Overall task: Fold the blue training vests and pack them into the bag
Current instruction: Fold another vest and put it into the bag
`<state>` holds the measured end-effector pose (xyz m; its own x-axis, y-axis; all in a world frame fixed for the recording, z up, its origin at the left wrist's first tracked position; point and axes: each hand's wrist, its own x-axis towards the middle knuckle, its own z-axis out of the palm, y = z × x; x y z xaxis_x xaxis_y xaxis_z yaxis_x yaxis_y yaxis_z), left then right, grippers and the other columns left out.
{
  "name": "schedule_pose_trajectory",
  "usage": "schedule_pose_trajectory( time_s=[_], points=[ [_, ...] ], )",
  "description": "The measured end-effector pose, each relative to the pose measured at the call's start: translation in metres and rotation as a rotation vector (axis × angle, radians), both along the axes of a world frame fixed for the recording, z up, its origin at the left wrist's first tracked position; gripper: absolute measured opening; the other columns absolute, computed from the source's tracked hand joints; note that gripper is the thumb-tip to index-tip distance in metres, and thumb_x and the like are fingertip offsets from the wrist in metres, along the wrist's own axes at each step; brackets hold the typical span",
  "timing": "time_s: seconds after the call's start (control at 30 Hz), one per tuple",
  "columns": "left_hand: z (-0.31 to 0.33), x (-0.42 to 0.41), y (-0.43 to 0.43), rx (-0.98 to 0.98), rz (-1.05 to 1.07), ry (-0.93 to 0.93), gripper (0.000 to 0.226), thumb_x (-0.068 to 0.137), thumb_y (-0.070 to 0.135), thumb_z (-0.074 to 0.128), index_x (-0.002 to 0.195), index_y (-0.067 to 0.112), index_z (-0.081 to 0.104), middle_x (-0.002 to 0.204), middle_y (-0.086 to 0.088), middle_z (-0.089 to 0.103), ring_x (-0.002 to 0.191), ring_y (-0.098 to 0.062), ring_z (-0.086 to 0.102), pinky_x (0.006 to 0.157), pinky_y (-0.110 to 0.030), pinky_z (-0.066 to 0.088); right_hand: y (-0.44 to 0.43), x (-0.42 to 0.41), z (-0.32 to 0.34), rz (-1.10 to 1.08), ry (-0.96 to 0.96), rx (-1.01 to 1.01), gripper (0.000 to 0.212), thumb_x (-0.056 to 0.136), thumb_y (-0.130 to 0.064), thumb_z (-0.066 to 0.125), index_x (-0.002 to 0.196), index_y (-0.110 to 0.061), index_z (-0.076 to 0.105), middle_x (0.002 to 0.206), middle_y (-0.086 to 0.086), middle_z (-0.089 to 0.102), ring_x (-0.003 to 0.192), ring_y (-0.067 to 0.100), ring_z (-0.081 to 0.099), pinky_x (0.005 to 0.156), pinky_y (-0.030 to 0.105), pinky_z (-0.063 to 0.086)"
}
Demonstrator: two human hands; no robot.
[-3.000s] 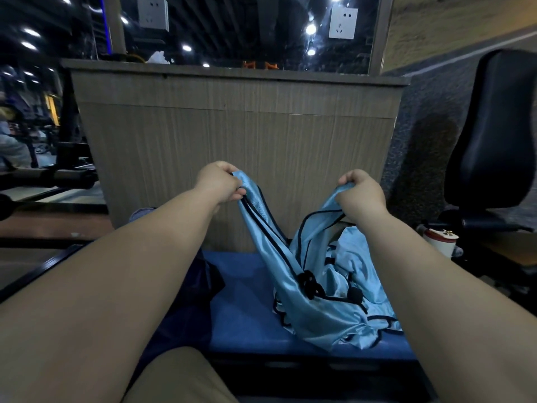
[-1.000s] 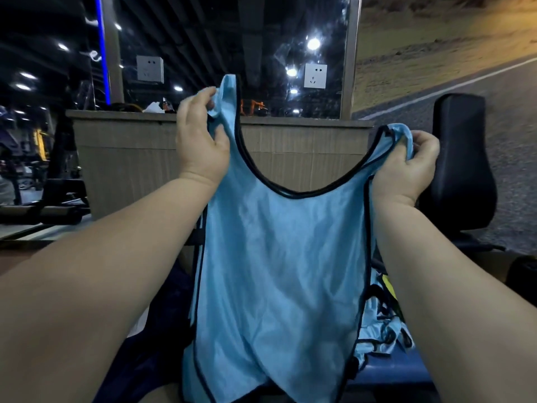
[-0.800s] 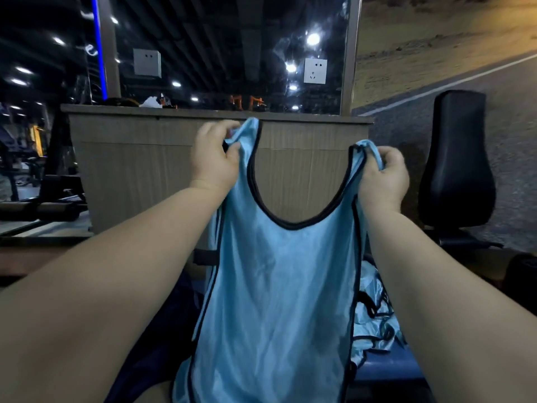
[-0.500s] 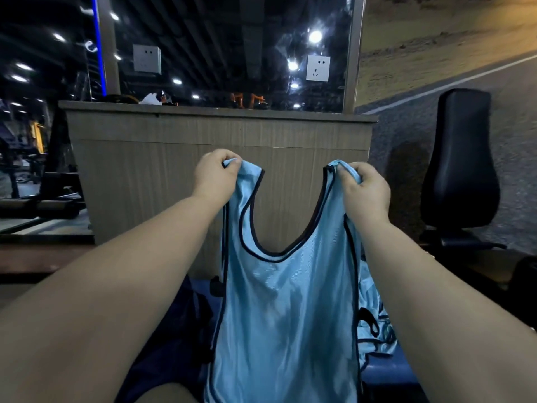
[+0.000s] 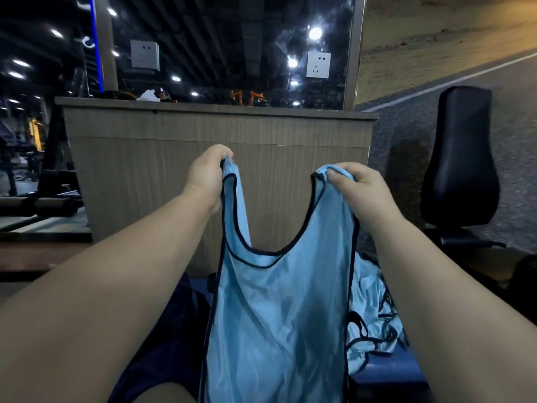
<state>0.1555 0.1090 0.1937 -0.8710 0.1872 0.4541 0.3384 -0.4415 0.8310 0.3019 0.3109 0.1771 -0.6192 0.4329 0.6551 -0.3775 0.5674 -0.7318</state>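
Navy cloth (image 5: 174, 330) lies low on the left, just past my knee (image 5: 165, 395); I cannot tell whether it is the bag. Behind it stands a wood-grain counter (image 5: 145, 170), with a socket (image 5: 144, 53) above it. My left hand (image 5: 207, 177) is up in front of the counter, fingers curled tight and pinching the left strap of a vest (image 5: 279, 315). The vest is light blue with dark trim and hangs straight down from both hands, its neckline in a deep U, its lower edge out of view at the bottom. A second socket (image 5: 318, 64) sits high above it. My right hand (image 5: 359, 193) grips the other strap, thumb on top and fingers folded round the cloth, a little lower than the left. Just right of the hanging vest, a pile (image 5: 370, 309) of more blue vests lies crumpled on a blue bench (image 5: 389, 370), partly hidden by my right arm (image 5: 436, 301). At far right a black seat (image 5: 462, 170) stands upright, well apart from the pile.
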Motion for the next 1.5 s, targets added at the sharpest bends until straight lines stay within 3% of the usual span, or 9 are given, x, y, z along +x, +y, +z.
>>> schedule_pose_trajectory(
  time_s=[0.3,0.5,0.77,1.0,1.13,1.23,1.37,1.43,1.5],
  points=[
    [0.001,0.018,0.009,-0.028,-0.583,-0.015,0.032,0.087,0.018,0.028,0.056,0.017,0.035,0.064,0.0,0.039,0.055,-0.015,0.036,0.06,-0.029,0.034,-0.03,0.007,0.01,0.468,-0.172,0.08,0.013,0.077,-0.015,0.077,0.07,-0.025,0.071,0.073,-0.009,0.068,0.07,0.006,0.063,0.069,0.022,0.05],
    [-0.009,0.035,0.023,-0.089,-0.801,-0.061,0.025,0.086,0.019,0.031,0.062,0.015,0.036,0.068,-0.003,0.041,0.06,-0.018,0.043,0.068,-0.033,0.037,-0.042,-0.002,0.001,0.393,-0.072,0.182,0.018,0.072,-0.018,0.083,0.07,-0.034,0.074,0.084,-0.02,0.063,0.088,-0.001,0.06,0.084,0.017,0.043],
    [-0.018,0.046,0.027,-0.085,-0.937,-0.129,0.017,0.086,0.024,0.037,0.076,0.013,0.046,0.078,-0.008,0.052,0.07,-0.021,0.057,0.074,-0.034,0.046,-0.048,-0.014,-0.007,0.175,0.08,0.336,0.025,0.075,-0.01,0.082,0.079,-0.032,0.072,0.097,-0.011,0.048,0.095,-0.007,0.05,0.088,0.008,0.039],
    [-0.026,0.039,0.024,-0.141,-1.094,-0.18,0.079,0.091,0.069,0.032,0.132,0.003,0.048,0.124,-0.02,0.057,0.115,-0.033,0.057,0.106,-0.043,0.04,-0.052,-0.019,-0.013,0.033,0.108,0.609,0.021,0.08,-0.028,0.074,0.076,-0.047,0.067,0.101,-0.031,0.057,0.114,0.005,0.045,0.102,0.023,0.034],
    [-0.027,0.035,0.026,-0.168,-1.076,-0.207,0.105,0.079,0.085,0.027,0.148,0.006,0.036,0.146,-0.024,0.044,0.134,-0.037,0.045,0.116,-0.05,0.029,-0.052,-0.026,-0.017,-0.038,0.116,0.708,0.013,0.079,-0.042,0.064,0.092,-0.041,0.067,0.088,-0.027,0.064,0.103,0.003,0.052,0.097,0.044,0.042],
    [-0.027,0.032,0.025,-0.139,-0.922,-0.246,0.105,0.078,0.085,0.032,0.152,0.011,0.028,0.144,-0.019,0.048,0.126,-0.035,0.054,0.11,-0.052,0.037,-0.053,-0.026,-0.017,-0.067,0.166,0.701,0.005,0.081,-0.028,0.071,0.081,-0.033,0.072,0.077,-0.017,0.063,0.085,0.004,0.056,0.083,0.033,0.047],
    [-0.034,0.031,0.021,-0.222,-0.759,-0.105,0.078,0.092,0.069,0.028,0.141,0.011,0.043,0.13,-0.009,0.06,0.114,-0.023,0.061,0.102,-0.045,0.046,-0.049,-0.023,-0.018,0.016,0.141,0.372,0.027,0.082,-0.015,0.077,0.073,-0.038,0.066,0.078,-0.02,0.065,0.081,-0.005,0.059,0.074,0.01,0.043],
    [-0.044,0.03,0.019,-0.352,-0.681,-0.012,0.054,0.098,0.058,0.03,0.122,0.018,0.057,0.101,0.001,0.07,0.095,-0.016,0.065,0.089,-0.038,0.052,-0.045,-0.023,-0.017,0.057,0.133,0.247,0.029,0.081,-0.012,0.077,0.072,-0.037,0.066,0.076,-0.02,0.065,0.076,-0.007,0.059,0.071,0.009,0.043],
    [-0.059,0.026,0.017,-0.472,-0.591,0.053,0.035,0.097,0.048,0.044,0.116,0.023,0.057,0.096,0.006,0.068,0.086,-0.01,0.065,0.075,-0.028,0.053,-0.041,-0.022,-0.016,0.08,0.135,0.179,0.025,0.081,-0.01,0.077,0.073,-0.031,0.068,0.076,-0.019,0.066,0.075,-0.007,0.059,0.071,0.01,0.044]
  ],
)
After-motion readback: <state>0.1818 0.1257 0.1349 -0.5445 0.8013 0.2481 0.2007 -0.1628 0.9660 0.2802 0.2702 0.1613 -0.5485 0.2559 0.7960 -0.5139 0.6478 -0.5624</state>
